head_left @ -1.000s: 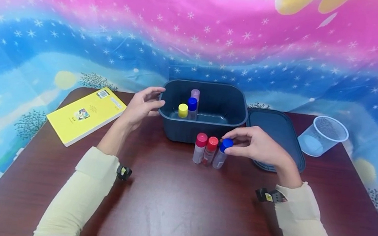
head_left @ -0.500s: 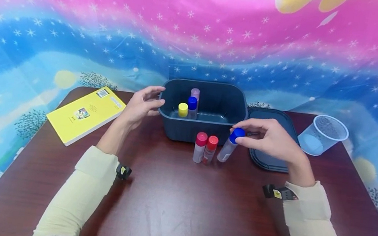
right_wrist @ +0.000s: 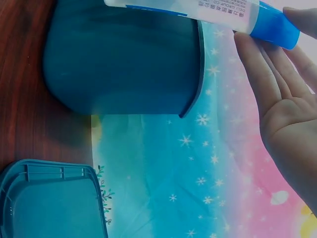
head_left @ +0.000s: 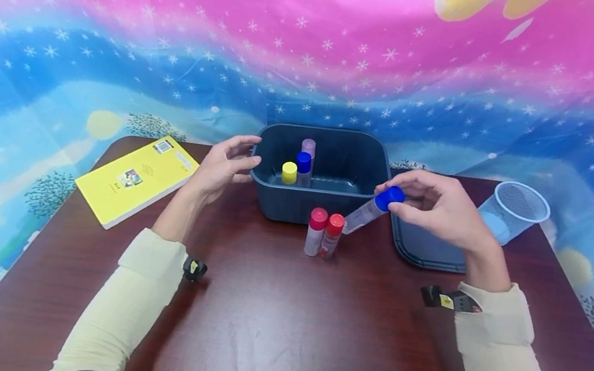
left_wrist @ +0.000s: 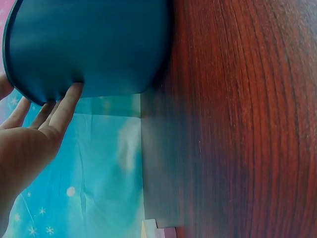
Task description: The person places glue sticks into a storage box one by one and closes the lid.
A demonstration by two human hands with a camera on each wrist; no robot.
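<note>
My right hand [head_left: 444, 209] pinches the blue cap of a clear, tube-shaped bottle [head_left: 365, 215]. The bottle slants, its lower end pointing down-left beside the box's front right corner. Small print marks its label in the right wrist view. Straight fingers of my left hand [left_wrist: 29, 144] rest against the outer left end of the dark box [head_left: 285, 206]. Inside the box stand a yellow-capped bottle [head_left: 289, 173], a blue-capped one [head_left: 304, 164] and a pale purple one [head_left: 309, 146]. Two red-capped bottles, one darker [head_left: 316, 232] and one brighter [head_left: 332, 236], stand upright in front of the box.
A dark lid [head_left: 427, 248] lies right of the box, partly behind my right hand. Farther right is a light blue mesh cup [head_left: 519, 204]. On the table's left lies a yellow book [head_left: 135, 178]. A patterned cloth [head_left: 317, 42] hangs behind the table.
My right hand has lifted the blue-capped bottle from beside the red-capped pair, moving right and up. The bottle has tipped from near upright to a slant. My left hand stays at the box.
</note>
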